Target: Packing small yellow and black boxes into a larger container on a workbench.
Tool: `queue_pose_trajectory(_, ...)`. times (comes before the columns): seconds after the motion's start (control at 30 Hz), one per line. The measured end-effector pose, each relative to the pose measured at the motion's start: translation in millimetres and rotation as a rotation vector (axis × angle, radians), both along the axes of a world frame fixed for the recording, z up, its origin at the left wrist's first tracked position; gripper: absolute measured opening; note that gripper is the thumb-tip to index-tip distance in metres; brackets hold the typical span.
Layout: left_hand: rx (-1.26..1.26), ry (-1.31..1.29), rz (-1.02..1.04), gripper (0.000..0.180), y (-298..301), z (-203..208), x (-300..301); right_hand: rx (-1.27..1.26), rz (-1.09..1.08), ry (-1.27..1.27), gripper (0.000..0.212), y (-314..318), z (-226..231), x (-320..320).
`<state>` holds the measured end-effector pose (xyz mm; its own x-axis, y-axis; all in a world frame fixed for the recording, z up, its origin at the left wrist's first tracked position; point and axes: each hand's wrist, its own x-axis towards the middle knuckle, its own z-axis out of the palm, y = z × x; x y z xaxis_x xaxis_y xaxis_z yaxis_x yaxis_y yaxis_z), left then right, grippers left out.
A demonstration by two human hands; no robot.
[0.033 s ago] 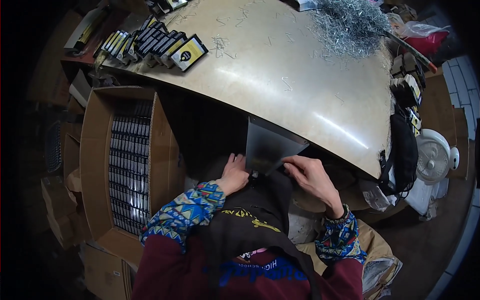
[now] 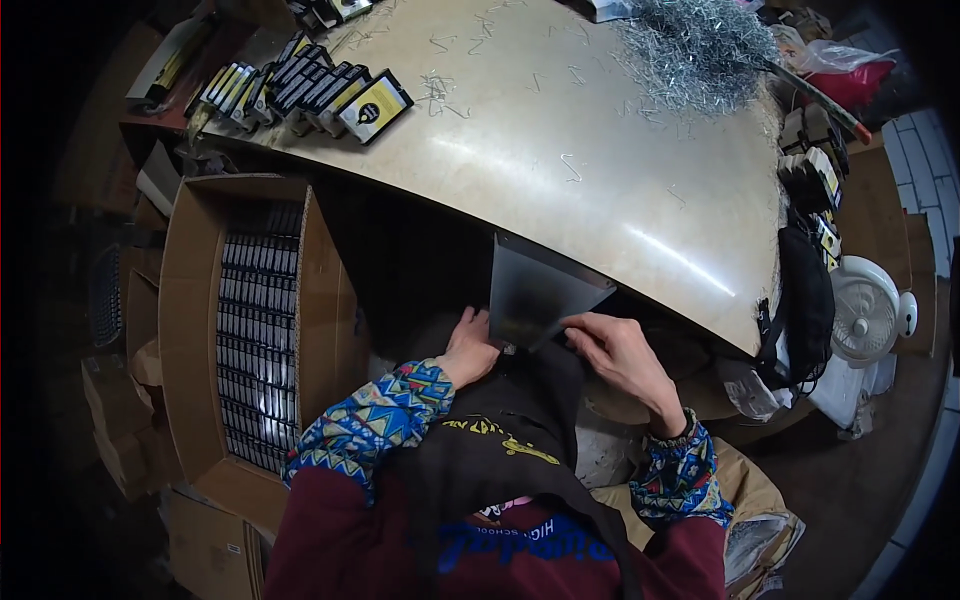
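Below the table's near edge hangs a grey sheet plate (image 2: 540,290), wide at the top and narrower at the bottom. My left hand (image 2: 472,352) is at its lower left edge, fingers curled and their tips partly hidden. On the plate's right side, my right hand (image 2: 625,355) has its index finger and thumb closed together at the edge. What either hand grips cannot be made out. A tiny pale object (image 2: 510,350) shows beside my left thumb under the plate. Both hands are over the dark apron (image 2: 500,400) on my lap.
The table (image 2: 520,150) bears a heap of bent wire hooks (image 2: 705,60), loose hooks and a row of black-and-yellow boxes (image 2: 375,105). A cardboard carton (image 2: 190,350) with packed rows of small boxes stands left. A white fan (image 2: 865,310) and a black bag (image 2: 805,310) are right.
My left hand has shifted very slightly right against the plate's lower corner, and less of the small object there shows. My right hand stays in place.
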<state>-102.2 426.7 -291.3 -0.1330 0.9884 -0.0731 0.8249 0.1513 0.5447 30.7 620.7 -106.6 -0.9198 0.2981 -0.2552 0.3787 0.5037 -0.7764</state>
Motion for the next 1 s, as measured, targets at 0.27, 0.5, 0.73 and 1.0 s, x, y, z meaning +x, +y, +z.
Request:
queue_pose_trajectory(0.27, 0.123, -0.38, 0.109, 0.069, -60, 61, -35, -0.202, 0.166, -0.128, 0.027, 2, 16, -2)
queue_pose_trajectory(0.5, 0.512, -0.389, 0.337, 0.078, -18, 118, -21, -0.186, 0.022, -0.034, 0.029, -10, 27, -30)
queue_pose_trajectory(0.73, 0.604, -0.474, 0.384, 0.082, 19, 143, -28, -0.192, -0.038, 0.297, 0.05, -20, 36, -44)
queue_pose_trajectory(1.0, 0.567, -0.463, 0.426, 0.083, 40, 169, -41, -0.21, -0.215, 0.314, 0.012, 4, 55, -49)
